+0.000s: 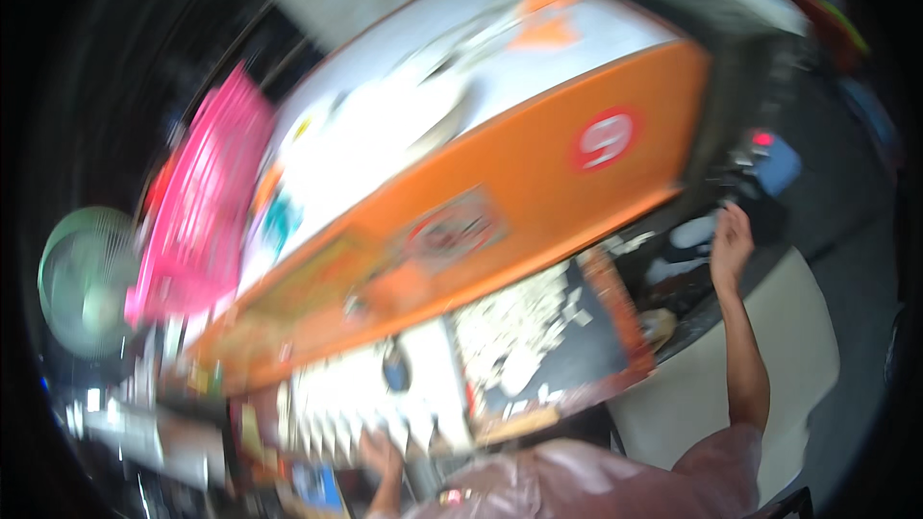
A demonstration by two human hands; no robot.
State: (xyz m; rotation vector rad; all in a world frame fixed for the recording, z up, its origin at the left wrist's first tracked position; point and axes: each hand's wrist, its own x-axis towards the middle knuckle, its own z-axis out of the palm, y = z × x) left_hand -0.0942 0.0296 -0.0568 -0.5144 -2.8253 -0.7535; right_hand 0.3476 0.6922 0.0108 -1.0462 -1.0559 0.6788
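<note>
The picture is smeared by motion. My left hand (383,454) is at the near edge of a white tray (332,394) with a row of pointed teeth; its fingers are too blurred to read. A dark oval thing (395,365) lies on that tray. Off to the right, my right hand (733,250) is raised on an outstretched arm, its fingers drawn together near a dark area with white shapes (692,233). What they hold, if anything, is too small to make out. Many small pale pieces (514,327) lie on a dark board (606,332) between my hands.
An orange-sided bench (548,149) crosses the view, with a white heap (375,135) and an orange item (548,19) on top. A pink basket (207,202) and a green fan (91,279) stand at left. A pale seat-like surface (798,327) is at right.
</note>
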